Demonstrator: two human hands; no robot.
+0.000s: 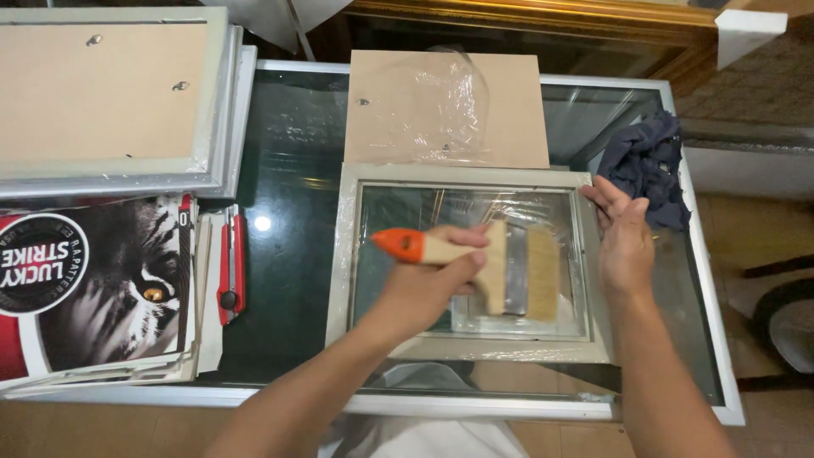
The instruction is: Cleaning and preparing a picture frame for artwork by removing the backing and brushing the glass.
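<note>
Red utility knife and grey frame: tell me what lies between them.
Only bare dark glass tabletop separates the red utility knife from the grey frame, seen in the head view.

Wide brush (500, 271) over a pale picture frame (466, 263) on a glass-topped table (288, 212).

The brush has a light wooden handle with an orange tip, a metal ferrule and a broad band of pale bristles; it lies nearly level, bristles pointing right, above the frame's glass pane. The frame is rectangular, whitish-grey, lying flat with clear glazing that shows reflections. Its right edge sits near the table's right side, its top edge touching a brown backing board (445, 106).
</note>
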